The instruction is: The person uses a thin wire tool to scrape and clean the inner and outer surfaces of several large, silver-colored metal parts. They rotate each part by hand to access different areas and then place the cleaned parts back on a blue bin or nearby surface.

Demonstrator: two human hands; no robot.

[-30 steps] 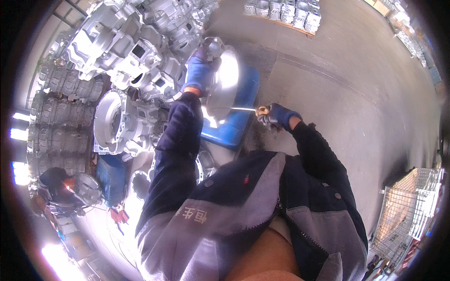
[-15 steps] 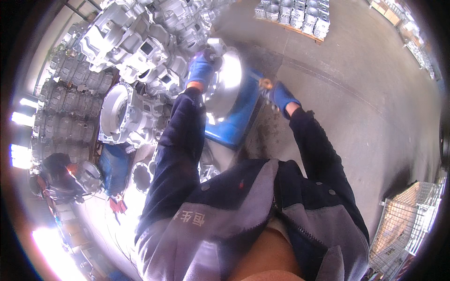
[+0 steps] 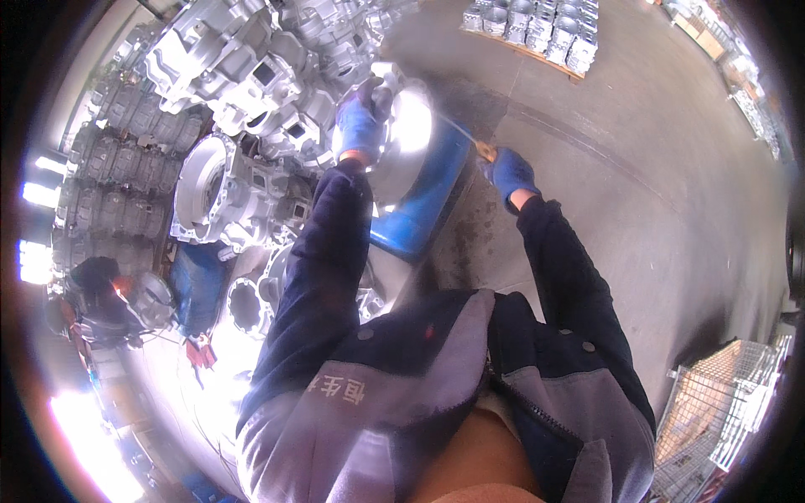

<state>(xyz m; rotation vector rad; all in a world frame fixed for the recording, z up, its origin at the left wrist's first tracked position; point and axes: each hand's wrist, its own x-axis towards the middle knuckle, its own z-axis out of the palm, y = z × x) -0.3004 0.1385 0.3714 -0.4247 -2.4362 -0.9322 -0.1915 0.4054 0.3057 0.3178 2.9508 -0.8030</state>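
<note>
Gripping a metal part (image 3: 395, 172) over the blue bin (image 3: 436, 189), the left hand (image 3: 362, 121) is curled. Right of the bin, the right hand (image 3: 508, 173) wraps around a thin tool (image 3: 484, 151)

Glare bleaches the metal part (image 3: 404, 142), with blown-out light at far left and curved, dark edges.

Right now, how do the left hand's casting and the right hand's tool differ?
The casting is broad and silver; the tool is slim, with a yellowish handle. The left hand is on the casting's upper left; the right hand grips the tool's handle. Both have a gloved hand on them.
</note>
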